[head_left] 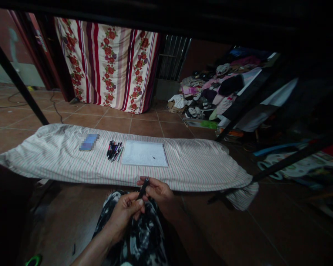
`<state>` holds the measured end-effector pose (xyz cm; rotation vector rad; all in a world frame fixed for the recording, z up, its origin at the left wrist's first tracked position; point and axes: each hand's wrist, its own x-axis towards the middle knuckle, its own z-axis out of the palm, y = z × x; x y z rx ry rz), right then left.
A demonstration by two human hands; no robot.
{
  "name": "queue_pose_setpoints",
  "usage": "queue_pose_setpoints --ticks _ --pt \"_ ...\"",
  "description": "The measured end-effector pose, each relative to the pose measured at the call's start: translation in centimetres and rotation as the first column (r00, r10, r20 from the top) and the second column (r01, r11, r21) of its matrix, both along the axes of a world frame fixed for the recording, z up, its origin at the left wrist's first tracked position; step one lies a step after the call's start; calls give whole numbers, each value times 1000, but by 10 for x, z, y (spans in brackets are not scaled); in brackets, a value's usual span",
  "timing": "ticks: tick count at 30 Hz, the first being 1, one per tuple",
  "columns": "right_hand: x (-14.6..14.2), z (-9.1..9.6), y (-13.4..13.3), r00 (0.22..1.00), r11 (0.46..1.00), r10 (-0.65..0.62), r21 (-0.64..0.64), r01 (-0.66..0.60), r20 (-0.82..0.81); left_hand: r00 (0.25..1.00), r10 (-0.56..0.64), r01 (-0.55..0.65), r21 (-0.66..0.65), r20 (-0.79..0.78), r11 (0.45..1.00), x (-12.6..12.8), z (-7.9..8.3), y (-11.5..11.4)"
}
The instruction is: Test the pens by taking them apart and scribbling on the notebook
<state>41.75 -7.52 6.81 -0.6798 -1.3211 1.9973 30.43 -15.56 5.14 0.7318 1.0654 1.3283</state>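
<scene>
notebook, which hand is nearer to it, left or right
Right. The right hand is just on the person's side of the notebook, not touching it; the left hand is farther back, closer to the person's body.

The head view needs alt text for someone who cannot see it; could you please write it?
A person's left hand and right hand hold a dark pen-like object above patterned trousers. Just beyond, a striped cloth bears a spiral notebook, a cluster of pens and a pixelated phone-like item. Behind, a floral curtain hangs left of heaped clothes.
</scene>
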Motion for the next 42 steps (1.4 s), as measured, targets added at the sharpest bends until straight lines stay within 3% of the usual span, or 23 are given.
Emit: queue_pose_setpoints --ticks 4,12,22,29,42 --pt "3 5 0 995 999 -20 50 15 93 1000 4 -4 -6 -15 1000 1 0 0" --pt "-3 -3 0 1000 999 -28 21 28 6 1000 9 -10 -3 -27 1000 2 -4 0" --pt "0 -5 1 993 997 -39 67 31 113 999 15 -16 -6 -29 1000 -2 -2 0" --pt "-5 -4 0 998 999 -49 -6 50 51 999 27 -28 -5 -41 1000 0 -1 1" --pt "0 -2 1 993 998 -39 45 34 111 999 29 -29 -18 -32 999 -1 0 0"
